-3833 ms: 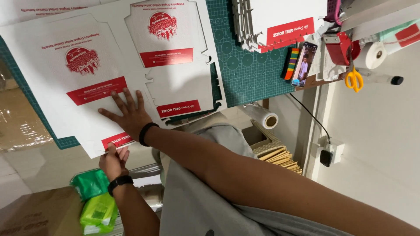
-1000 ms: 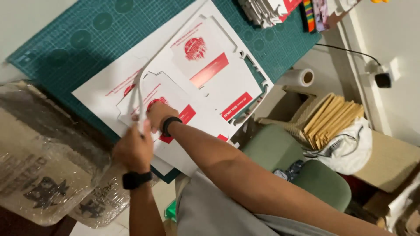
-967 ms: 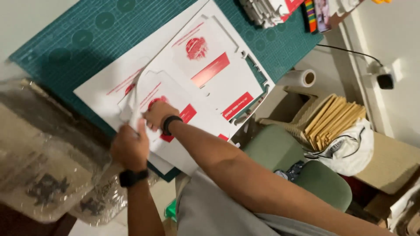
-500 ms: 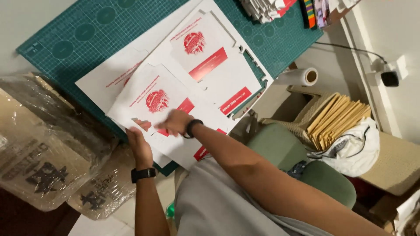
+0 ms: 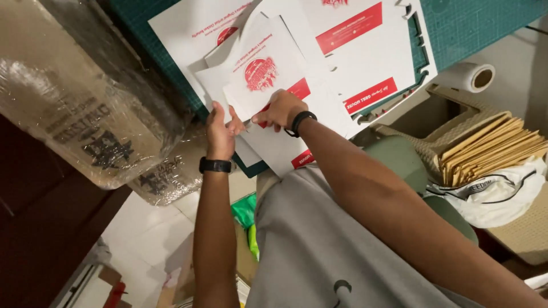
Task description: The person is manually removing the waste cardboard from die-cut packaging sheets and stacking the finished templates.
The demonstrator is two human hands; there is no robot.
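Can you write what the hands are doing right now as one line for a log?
left hand: grips edge of white printed sheet | right hand: pinches same sheet | under: green cutting mat

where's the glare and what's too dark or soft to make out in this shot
Head view: glare streaks the plastic-wrapped bundle, hiding what is inside it; the lower left corner falls into deep shadow; the white printed card sheets are evenly lit, almost washed out; the left hand and right hand look slightly soft; the paper roll stays fairly crisp.

top flat box sheet (image 5: 365, 40) cut off by frame edge, print blurred
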